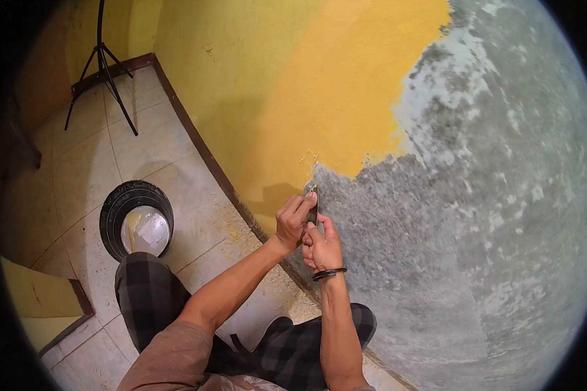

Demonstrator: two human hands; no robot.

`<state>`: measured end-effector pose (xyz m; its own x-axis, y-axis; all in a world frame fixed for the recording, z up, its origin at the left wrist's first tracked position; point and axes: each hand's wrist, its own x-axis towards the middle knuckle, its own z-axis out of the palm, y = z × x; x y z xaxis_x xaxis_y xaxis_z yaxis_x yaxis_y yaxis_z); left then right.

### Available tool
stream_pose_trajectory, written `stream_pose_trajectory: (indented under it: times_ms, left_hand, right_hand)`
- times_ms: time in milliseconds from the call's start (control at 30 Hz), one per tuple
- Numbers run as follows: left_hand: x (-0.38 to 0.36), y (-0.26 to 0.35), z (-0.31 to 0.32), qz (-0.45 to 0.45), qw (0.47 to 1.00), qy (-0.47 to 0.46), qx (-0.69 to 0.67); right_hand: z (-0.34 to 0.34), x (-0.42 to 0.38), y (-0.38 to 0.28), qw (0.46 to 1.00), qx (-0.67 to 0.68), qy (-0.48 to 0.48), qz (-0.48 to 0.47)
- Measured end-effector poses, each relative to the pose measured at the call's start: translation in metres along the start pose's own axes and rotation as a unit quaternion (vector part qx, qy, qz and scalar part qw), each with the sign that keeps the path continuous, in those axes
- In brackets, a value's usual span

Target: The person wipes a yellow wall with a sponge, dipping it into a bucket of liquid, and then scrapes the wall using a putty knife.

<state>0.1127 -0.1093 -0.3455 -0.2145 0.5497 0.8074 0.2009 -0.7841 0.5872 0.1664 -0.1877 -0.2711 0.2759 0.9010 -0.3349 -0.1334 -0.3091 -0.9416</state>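
Observation:
A dark, narrow scraper blade (314,210) stands nearly upright against the wall, between both hands. My left hand (295,218) is closed on its upper part, with the fingertips pressed near the blade's tip. Just below and to the right, my right hand (322,244) is wrapped round its lower end; a black band circles that wrist. The blade's tip touches the ragged border where yellow paint (332,91) meets bare grey wall (424,247). Small curled paint flakes (310,158) cling just above the tip.
A black bucket (106,225) with whitish and yellow material inside stands on the tiled floor by my knee. Paint scraps (277,287) lie along the wall's foot. A black tripod (102,49) stands in the far left corner. A low yellow ledge (42,300) is at left.

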Motion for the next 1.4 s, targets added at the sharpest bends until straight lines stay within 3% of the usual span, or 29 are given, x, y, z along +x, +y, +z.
stream_pose_trajectory:
  times_ms: [133, 267, 300, 400, 467, 633, 700, 1000, 1167, 1400]
  left_hand:
    - [0.014, -0.017, -0.011, 0.006, 0.999, -0.018, 0.034]
    - [0.017, -0.034, -0.008, 0.010, 0.995, -0.016, 0.103]
    - [0.014, -0.031, -0.012, 0.008, 0.995, -0.026, 0.100]
    - [0.019, -0.022, -0.025, -0.016, 0.994, -0.086, 0.072]
    - [0.013, -0.005, -0.022, 0.002, 0.996, -0.080, 0.038]
    - [0.009, 0.009, -0.023, 0.031, 0.997, -0.067, 0.001]
    - [0.008, 0.008, -0.024, 0.015, 0.994, -0.106, 0.021]
    - [0.013, -0.016, -0.006, 0.035, 0.998, -0.008, 0.051]
    - [0.039, -0.043, -0.026, 0.011, 0.997, -0.023, 0.078]
    - [0.030, -0.017, -0.030, -0.001, 0.997, -0.076, 0.029]
  right_hand:
    - [0.018, 0.013, 0.003, 1.000, 0.003, 0.014, -0.008]
    - [0.019, 0.037, -0.007, 0.999, 0.006, -0.033, 0.000]
    - [0.018, 0.052, -0.004, 0.996, 0.001, -0.086, -0.011]
    - [0.033, 0.028, -0.006, 0.999, -0.031, -0.025, -0.010]
    - [0.021, 0.008, -0.007, 1.000, 0.001, 0.014, 0.017]
    - [0.000, 0.007, -0.008, 0.999, 0.019, -0.026, 0.032]
    - [0.006, 0.002, -0.003, 1.000, 0.015, -0.011, 0.011]
    - [0.013, 0.019, -0.006, 1.000, 0.018, -0.018, 0.011]
    - [0.050, 0.042, -0.012, 1.000, 0.008, -0.026, -0.008]
    - [0.024, 0.015, -0.012, 0.997, 0.049, -0.057, 0.017]
